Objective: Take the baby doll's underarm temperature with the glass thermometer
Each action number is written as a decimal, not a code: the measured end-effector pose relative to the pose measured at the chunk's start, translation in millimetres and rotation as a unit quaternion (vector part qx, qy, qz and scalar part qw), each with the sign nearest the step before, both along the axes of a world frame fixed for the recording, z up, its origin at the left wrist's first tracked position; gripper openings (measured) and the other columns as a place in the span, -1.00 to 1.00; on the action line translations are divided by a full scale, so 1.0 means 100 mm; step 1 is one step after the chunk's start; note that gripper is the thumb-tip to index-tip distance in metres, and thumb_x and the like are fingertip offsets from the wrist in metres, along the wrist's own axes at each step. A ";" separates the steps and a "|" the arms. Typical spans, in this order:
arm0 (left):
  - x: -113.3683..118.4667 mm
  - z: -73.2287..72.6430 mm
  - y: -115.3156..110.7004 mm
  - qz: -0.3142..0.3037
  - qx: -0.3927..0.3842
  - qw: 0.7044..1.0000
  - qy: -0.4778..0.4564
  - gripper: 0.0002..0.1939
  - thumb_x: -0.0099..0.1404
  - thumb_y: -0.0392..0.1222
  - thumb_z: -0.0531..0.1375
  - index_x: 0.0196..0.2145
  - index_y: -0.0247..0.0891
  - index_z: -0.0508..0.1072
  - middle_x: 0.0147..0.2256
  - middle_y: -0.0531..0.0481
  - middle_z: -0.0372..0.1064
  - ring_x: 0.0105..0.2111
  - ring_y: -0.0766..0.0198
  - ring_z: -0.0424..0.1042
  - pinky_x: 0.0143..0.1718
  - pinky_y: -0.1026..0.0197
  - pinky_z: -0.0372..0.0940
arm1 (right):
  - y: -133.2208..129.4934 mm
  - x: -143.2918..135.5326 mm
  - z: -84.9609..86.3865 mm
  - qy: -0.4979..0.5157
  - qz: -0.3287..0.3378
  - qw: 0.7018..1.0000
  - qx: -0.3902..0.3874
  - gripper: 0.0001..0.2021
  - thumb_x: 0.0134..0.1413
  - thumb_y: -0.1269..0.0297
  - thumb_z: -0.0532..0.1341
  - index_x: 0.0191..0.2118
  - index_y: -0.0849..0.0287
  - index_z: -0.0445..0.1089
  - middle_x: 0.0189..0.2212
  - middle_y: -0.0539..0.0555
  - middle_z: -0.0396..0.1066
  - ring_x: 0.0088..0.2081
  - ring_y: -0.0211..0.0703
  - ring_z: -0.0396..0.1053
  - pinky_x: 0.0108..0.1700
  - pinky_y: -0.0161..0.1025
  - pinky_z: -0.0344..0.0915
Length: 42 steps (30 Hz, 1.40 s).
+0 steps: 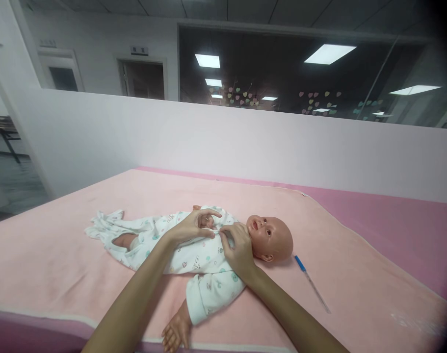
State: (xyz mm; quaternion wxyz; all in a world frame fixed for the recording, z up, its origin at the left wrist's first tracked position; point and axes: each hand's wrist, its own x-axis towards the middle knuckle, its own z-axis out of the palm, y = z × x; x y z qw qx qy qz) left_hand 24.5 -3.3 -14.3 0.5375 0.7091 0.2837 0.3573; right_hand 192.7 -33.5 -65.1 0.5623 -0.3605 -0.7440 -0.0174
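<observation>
Lying beneath the spread left hand (pixel 189 226), a doll (pixel 276 238) wears clothing (pixel 197 257) pinched in the right hand (pixel 240 249)

One doll (pixel 273 238), one garment (pixel 194 262), one blue-capped tube (pixel 311 284), two forearms (pixel 144 289), one peach blanket (pixel 359 284)

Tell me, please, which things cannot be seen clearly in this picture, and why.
In the head view:
What the right hand may hold at its fingertips: its own fingers hide it.
The feet of the doll: apparently covered by the patterned garment.
Any markings on the blue-capped stick: too small.
The door sign: blurred and too small to read.
The dark table: cut off by the left edge.
</observation>
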 end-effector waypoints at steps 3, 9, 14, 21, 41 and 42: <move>0.00 0.01 -0.01 -0.002 -0.004 1.000 -0.002 -0.44 -0.11 -0.29 0.33 -0.09 -0.22 0.34 -0.46 0.13 0.09 -0.38 0.35 0.25 -0.24 0.20 0.21 | -0.01 0.00 0.01 -0.010 -0.007 1.000 0.002 -0.90 0.04 0.44 0.07 -0.37 0.13 0.31 -0.46 0.01 0.37 -0.35 -0.17 0.26 -0.23 -0.19 0.14; 0.00 0.02 -0.02 -0.010 0.002 1.000 0.008 -0.45 -0.10 -0.29 0.32 -0.09 -0.20 0.35 -0.49 0.15 0.05 -0.41 0.37 0.23 -0.28 0.24 0.19 | 0.00 -0.01 0.00 -0.010 -0.005 1.000 -0.003 -0.88 0.05 0.45 0.07 -0.37 0.13 0.32 -0.46 0.01 0.37 -0.34 -0.16 0.26 -0.23 -0.18 0.13; 0.02 0.02 -0.05 -0.015 0.030 0.999 0.038 -0.52 -0.04 -0.26 0.28 -0.10 -0.20 0.36 -0.50 0.15 0.05 -0.47 0.41 0.14 -0.43 0.32 0.13 | 0.00 0.00 0.00 -0.016 0.003 1.000 -0.009 -0.89 0.06 0.45 0.07 -0.38 0.13 0.31 -0.45 0.01 0.37 -0.34 -0.16 0.25 -0.21 -0.17 0.11; 0.03 0.04 -0.08 -0.021 0.034 0.999 0.025 -0.59 -0.02 -0.26 0.26 -0.14 -0.23 0.39 -0.49 0.11 0.07 -0.43 0.37 0.16 -0.39 0.31 0.12 | 0.00 0.00 -0.01 -0.026 -0.002 1.000 -0.006 -0.89 0.06 0.43 0.07 -0.38 0.13 0.32 -0.45 0.01 0.38 -0.34 -0.16 0.25 -0.20 -0.16 0.11; 0.00 0.01 -0.03 -0.028 -0.022 0.999 -0.011 -0.66 0.05 -0.32 0.21 -0.16 -0.25 0.40 -0.41 0.08 0.16 -0.39 0.38 0.21 -0.30 0.31 0.14 | -0.05 -0.02 0.01 -0.084 -0.064 0.992 0.070 -0.94 -0.05 0.31 0.17 -0.44 0.17 0.30 -0.42 0.04 0.33 -0.31 -0.16 0.24 -0.19 -0.14 0.09; 0.00 0.00 -0.03 -0.030 -0.021 0.999 -0.011 -0.65 0.05 -0.33 0.21 -0.15 -0.25 0.39 -0.41 0.08 0.15 -0.39 0.39 0.21 -0.31 0.31 0.14 | -0.05 -0.02 0.01 -0.088 -0.065 0.991 0.074 -0.95 -0.05 0.32 0.17 -0.44 0.17 0.30 -0.42 0.04 0.33 -0.32 -0.16 0.24 -0.19 -0.14 0.08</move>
